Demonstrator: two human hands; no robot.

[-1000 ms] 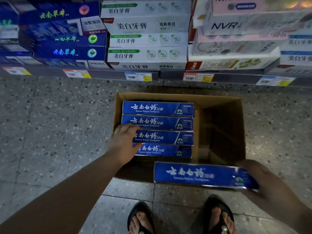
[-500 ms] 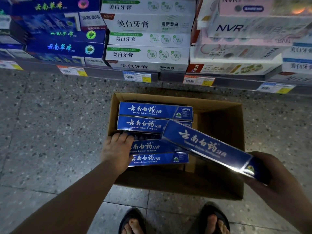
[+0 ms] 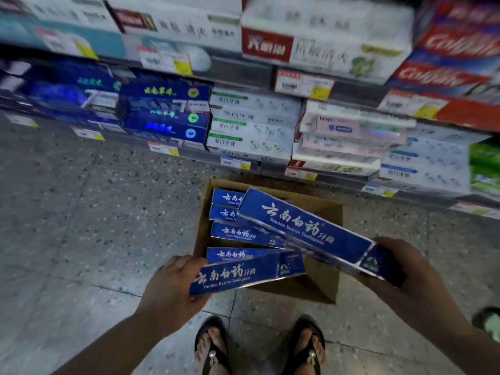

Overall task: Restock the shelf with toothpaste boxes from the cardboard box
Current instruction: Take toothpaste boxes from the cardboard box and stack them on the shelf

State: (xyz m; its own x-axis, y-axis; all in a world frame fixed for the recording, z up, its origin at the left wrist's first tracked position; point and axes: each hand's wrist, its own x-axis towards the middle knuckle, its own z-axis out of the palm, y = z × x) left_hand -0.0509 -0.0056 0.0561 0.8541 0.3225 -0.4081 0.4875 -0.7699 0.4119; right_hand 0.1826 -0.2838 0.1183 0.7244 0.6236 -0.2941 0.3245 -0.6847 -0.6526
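A blue toothpaste box (image 3: 243, 274) is gripped at its left end by the left hand (image 3: 167, 290), whose fingers are curled round it, above the near edge of the cardboard box (image 3: 326, 226). A second toothpaste box (image 3: 305, 228) is clamped at its right end in the right hand (image 3: 414, 282) and held tilted across the cardboard box. More blue boxes (image 3: 238, 232) are stacked along its left side. The cardboard box is set on the speckled floor (image 3: 94, 212), near the stocked shelf (image 3: 200, 152).
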